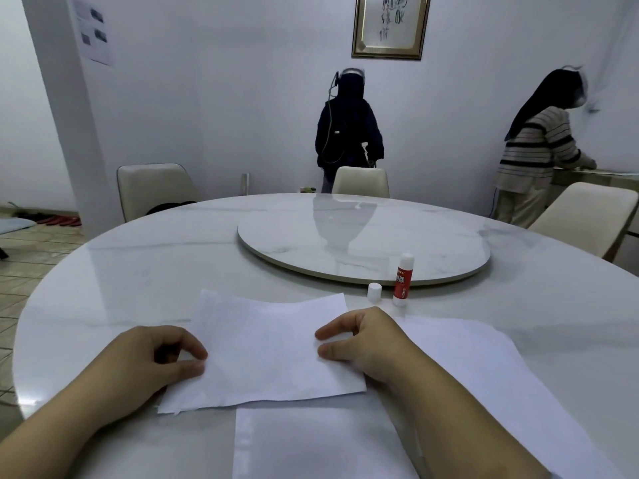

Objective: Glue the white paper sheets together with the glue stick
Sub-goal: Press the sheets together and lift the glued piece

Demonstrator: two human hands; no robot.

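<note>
While both hands' fingers pinch one sheet (269,347), two sheets, one glue stick (403,279) lie near.

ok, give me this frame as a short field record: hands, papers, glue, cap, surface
left hand: fingers curled on left edge of top sheet
right hand: fingers curled on right edge of top sheet
top sheet: flat on table, overlaps near sheet
near sheet: at front edge
right sheet: under right forearm
glue stick: upright, uncapped, beyond the sheets
cap: left of glue stick
table: round, marble, turntable in centre
</note>
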